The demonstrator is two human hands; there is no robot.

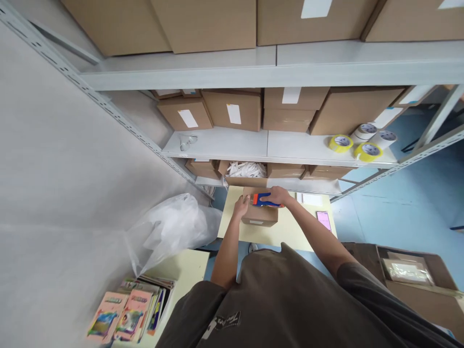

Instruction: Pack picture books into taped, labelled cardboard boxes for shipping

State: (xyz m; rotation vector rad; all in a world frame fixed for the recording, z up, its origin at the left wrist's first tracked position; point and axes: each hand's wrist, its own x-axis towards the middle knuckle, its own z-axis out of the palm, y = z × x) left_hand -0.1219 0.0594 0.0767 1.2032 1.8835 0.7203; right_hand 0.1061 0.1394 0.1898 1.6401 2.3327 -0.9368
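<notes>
Atop a brown cardboard box [258,218], the right hand [278,195] clamps a blue-and-orange plastic tape dispenser [264,199], partly hidden; whether the left hand [240,207] grips, I cannot tell. Behind, an open brown carton [246,182] holds white strips [247,169].

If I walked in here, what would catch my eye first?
Probably the blue-and-orange tool in the person's right grip, over a cardboard box on the table. Next, two yellow tape rolls near a shelf's right end, and the whitish plastic bag at left.
</notes>
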